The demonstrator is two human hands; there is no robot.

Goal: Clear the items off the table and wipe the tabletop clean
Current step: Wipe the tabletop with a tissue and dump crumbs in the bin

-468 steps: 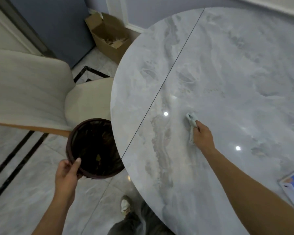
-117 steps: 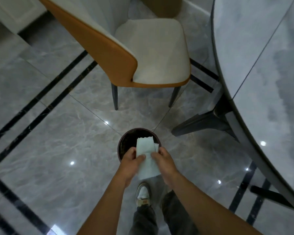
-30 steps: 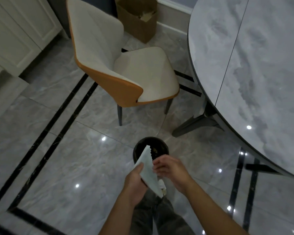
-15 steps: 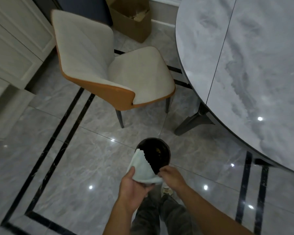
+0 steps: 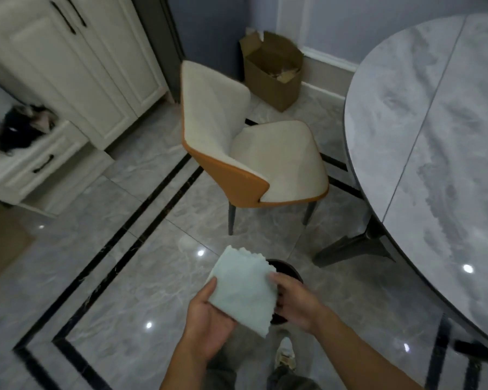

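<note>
A round grey marble-look counter [image 5: 440,153] with a dark seam fills the right side, its visible top bare, above a glossy grey tiled floor [image 5: 102,277] banded with black lines. Both hands grasp a pale cleaning cloth [image 5: 243,288] over a dark waste bin [image 5: 289,273] on the floor, left hand [image 5: 209,319] beneath it, right hand [image 5: 296,299] pinching its right edge. Beyond stand a cream-and-orange chair [image 5: 254,153], a cardboard box [image 5: 271,68] by the wall and white cabinets [image 5: 76,60].

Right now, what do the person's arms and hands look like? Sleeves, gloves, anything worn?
Both forearms are bare all the way to the frame edge: no sleeves in view. The left hand and right hand wear no gloves, and no watch, ring or wristband shows. No markings visible.
</note>
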